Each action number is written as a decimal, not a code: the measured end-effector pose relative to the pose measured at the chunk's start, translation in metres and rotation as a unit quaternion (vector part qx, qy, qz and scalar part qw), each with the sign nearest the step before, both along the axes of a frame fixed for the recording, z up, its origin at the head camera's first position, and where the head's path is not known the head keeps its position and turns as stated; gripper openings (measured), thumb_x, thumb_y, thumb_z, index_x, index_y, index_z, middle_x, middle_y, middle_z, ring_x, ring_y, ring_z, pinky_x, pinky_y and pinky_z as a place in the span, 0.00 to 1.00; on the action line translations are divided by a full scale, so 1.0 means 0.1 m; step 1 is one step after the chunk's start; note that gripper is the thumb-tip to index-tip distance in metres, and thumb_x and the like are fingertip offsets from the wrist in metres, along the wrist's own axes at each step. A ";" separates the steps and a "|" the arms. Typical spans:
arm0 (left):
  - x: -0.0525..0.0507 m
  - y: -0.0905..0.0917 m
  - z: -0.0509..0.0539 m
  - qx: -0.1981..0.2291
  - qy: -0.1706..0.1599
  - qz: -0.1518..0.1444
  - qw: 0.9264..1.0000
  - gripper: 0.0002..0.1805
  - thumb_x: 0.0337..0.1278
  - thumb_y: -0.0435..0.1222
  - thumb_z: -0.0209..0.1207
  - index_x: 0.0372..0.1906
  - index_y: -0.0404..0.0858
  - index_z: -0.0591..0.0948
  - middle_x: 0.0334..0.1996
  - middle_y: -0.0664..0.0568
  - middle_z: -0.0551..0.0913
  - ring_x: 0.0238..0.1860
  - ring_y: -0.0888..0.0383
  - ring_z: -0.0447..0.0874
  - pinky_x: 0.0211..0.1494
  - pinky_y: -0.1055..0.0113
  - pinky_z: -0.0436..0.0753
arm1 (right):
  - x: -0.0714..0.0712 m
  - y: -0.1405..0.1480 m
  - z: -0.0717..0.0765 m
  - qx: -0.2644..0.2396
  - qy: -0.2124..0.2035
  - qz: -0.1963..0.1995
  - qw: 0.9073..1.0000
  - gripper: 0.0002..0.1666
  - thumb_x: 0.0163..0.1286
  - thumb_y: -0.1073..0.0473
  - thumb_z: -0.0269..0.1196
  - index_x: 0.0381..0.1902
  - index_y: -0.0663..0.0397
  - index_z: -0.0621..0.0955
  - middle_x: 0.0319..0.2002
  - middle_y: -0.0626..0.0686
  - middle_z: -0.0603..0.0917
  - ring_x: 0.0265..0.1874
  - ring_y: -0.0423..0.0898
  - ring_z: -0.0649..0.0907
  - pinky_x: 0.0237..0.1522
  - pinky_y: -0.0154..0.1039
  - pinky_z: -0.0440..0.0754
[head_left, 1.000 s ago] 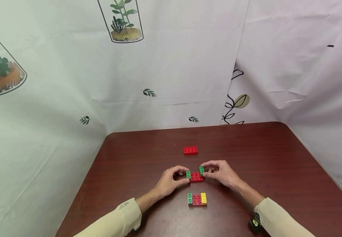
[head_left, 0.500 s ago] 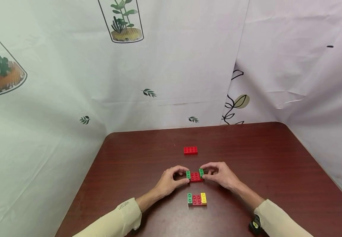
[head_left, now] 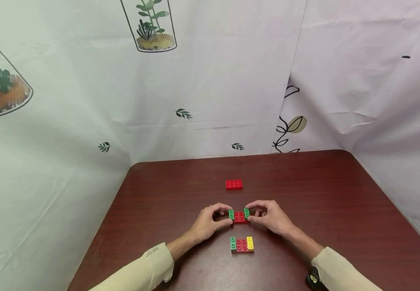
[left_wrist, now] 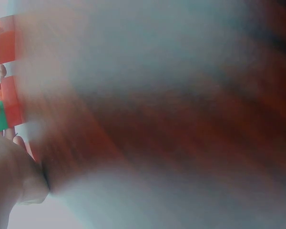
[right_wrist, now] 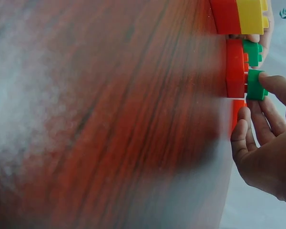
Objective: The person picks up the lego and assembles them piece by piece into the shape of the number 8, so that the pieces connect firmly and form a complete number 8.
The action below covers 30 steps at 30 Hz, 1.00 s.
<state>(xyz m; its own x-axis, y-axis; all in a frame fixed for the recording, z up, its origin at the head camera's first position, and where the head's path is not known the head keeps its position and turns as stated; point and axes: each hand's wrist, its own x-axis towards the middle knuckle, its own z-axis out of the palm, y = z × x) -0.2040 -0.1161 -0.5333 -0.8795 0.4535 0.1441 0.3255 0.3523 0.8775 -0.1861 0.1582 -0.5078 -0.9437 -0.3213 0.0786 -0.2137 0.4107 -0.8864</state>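
Observation:
A red brick (head_left: 239,218) lies mid-table. At its left end stands a green brick (head_left: 231,214), pinched between thumb and fingertips of the left hand (head_left: 206,222). The right hand (head_left: 272,217) pinches a second green brick (head_left: 247,214) at the red brick's right end. In the right wrist view that green brick (right_wrist: 256,85) is at the studs of the red brick (right_wrist: 235,69), with a narrow gap showing between them. The left wrist view shows part of the left hand (left_wrist: 14,171) beside the red brick (left_wrist: 10,101), mostly cut off.
Nearer the camera sits an assembled piece with a red base (head_left: 242,245), a green brick (head_left: 233,244) on its left and a yellow brick (head_left: 250,243) on its right. Farther back lies another red brick (head_left: 234,184). A white printed sheet (head_left: 210,81) surrounds the table (head_left: 159,186).
The right hand has shifted slightly left and toward the camera, bringing its green brick in line with the red brick's right end. The left hand has stayed in place.

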 end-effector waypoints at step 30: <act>0.01 0.00 0.02 -0.025 0.011 0.002 1.000 0.15 0.64 0.41 0.74 0.54 0.51 0.87 0.46 0.62 0.87 0.49 0.54 0.82 0.56 0.58 0.79 | 0.06 -0.04 -0.01 0.036 0.046 -0.012 0.998 0.18 0.64 0.62 0.79 0.52 0.51 0.90 0.27 0.45 0.81 0.26 0.42 0.78 0.26 0.33 0.73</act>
<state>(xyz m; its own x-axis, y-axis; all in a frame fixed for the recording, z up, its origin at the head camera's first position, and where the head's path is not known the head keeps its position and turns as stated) -0.2030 -0.1165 -0.5312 -0.8782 0.4570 0.1413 0.3436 0.3970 0.8511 -0.1803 0.1543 -0.5092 -0.9410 -0.3069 0.1427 -0.2824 0.4793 -0.8310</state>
